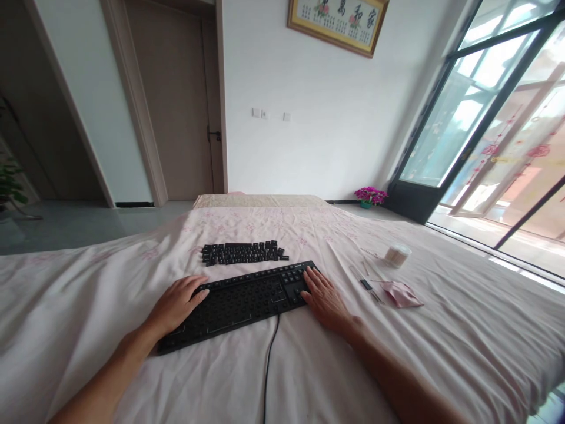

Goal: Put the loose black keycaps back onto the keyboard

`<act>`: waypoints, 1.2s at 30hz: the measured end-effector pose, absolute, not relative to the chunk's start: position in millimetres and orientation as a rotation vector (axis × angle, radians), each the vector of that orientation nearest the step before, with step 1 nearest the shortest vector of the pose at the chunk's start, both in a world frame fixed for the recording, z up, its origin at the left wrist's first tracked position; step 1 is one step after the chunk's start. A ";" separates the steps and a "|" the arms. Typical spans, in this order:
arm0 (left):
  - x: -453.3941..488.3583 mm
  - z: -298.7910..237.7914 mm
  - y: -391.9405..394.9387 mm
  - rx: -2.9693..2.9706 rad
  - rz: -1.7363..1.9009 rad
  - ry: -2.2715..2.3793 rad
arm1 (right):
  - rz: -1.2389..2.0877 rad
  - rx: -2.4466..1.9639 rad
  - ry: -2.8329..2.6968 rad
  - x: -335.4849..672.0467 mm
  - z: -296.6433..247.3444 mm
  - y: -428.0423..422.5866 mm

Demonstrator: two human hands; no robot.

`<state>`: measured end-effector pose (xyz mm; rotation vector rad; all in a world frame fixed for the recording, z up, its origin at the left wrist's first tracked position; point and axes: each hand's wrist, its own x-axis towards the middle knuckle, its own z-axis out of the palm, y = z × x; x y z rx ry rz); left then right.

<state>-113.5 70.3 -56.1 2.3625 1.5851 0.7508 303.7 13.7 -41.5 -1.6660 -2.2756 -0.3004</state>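
A black keyboard with most keycaps removed lies on a pale pink sheet, its cable trailing toward me. My left hand rests flat on the keyboard's left end, fingers stretched out. My right hand lies flat on its right end, fingers over the number pad. A pile of loose black keycaps sits in rows just beyond the keyboard. Neither hand holds anything.
To the right of the keyboard lie a folded pink cloth, a few thin tools and a round tub of cotton swabs. Beyond are a closed door, a flower pot and large glass windows.
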 end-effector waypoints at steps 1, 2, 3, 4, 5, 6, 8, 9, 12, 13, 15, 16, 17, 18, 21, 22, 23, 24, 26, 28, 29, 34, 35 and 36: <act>-112.2 -55.8 69.4 2.429 0.716 1.604 | -0.295 -1.672 -2.276 304.6 -42.5 14.1; -111.0 -55.4 68.4 2.486 0.688 1.625 | -0.292 -1.679 -2.271 305.3 -43.4 14.3; -110.1 -55.0 67.4 2.531 0.665 1.649 | -0.294 -1.686 -2.260 305.8 -44.2 14.4; -109.3 -54.6 66.4 2.565 0.641 1.670 | -0.298 -1.687 -2.249 305.7 -44.7 14.1; -108.8 -54.3 65.6 2.589 0.615 1.688 | -0.303 -1.681 -2.245 305.0 -44.6 13.6; -108.2 -54.0 65.0 2.605 0.592 1.703 | -0.306 -1.663 -2.251 303.5 -44.0 12.7; -106.3 -53.9 64.5 2.632 0.567 1.713 | -0.301 -1.606 -2.299 298.6 -40.9 10.2; -104.7 -54.0 64.5 2.651 0.565 1.699 | -0.292 -1.572 -2.336 295.5 -38.7 8.9; -96.1 -54.6 64.7 2.740 0.574 1.596 | -0.260 -1.504 -2.429 286.8 -32.9 6.2; -92.6 -54.7 64.7 2.767 0.578 1.554 | -0.252 -1.501 -2.446 284.8 -31.8 6.0; -86.1 -54.4 64.3 2.802 0.562 1.487 | -0.241 -1.511 -2.463 282.8 -31.7 6.8; -83.6 -54.0 63.8 2.812 0.555 1.475 | -0.238 -1.518 -2.467 282.7 -32.5 7.7; -81.7 -53.3 63.2 2.819 0.543 1.466 | -0.236 -1.524 -2.470 283.0 -33.8 8.6; -80.4 -52.3 62.4 2.822 0.525 1.467 | -0.235 -1.529 -2.471 283.5 -35.4 9.7; -79.1 -46.3 59.9 2.805 0.422 1.491 | -0.245 -1.542 -2.459 285.4 -40.2 12.0; -79.4 -43.2 59.4 2.792 0.378 1.493 | -0.250 -1.544 -2.453 285.9 -41.3 12.4; -80.2 -39.5 59.1 2.779 0.334 1.486 | -0.255 -1.545 -2.449 286.2 -42.0 12.5; -81.4 -35.5 59.2 2.767 0.291 1.468 | -0.260 -1.543 -2.446 286.4 -42.1 12.4; -85.5 -27.2 60.0 2.746 0.214 1.411 | -0.264 -1.538 -2.442 286.5 -41.2 11.8; -91.2 -20.8 61.5 2.729 0.158 1.357 | -0.265 -1.537 -2.442 286.5 -39.3 10.8; -94.2 -19.0 62.3 2.724 0.149 1.341 | -0.266 -1.538 -2.441 286.5 -38.4 10.4; -102.7 -24.5 65.7 2.665 0.319 1.396 | -0.272 -1.515 -2.443 288.0 -38.5 10.9; -102.9 -26.9 66.6 2.636 0.380 1.426 | -0.274 -1.509 -2.444 288.6 -39.4 11.5; -103.0 -29.0 67.7 2.596 0.447 1.456 | -0.274 -1.505 -2.444 289.0 -40.3 12.0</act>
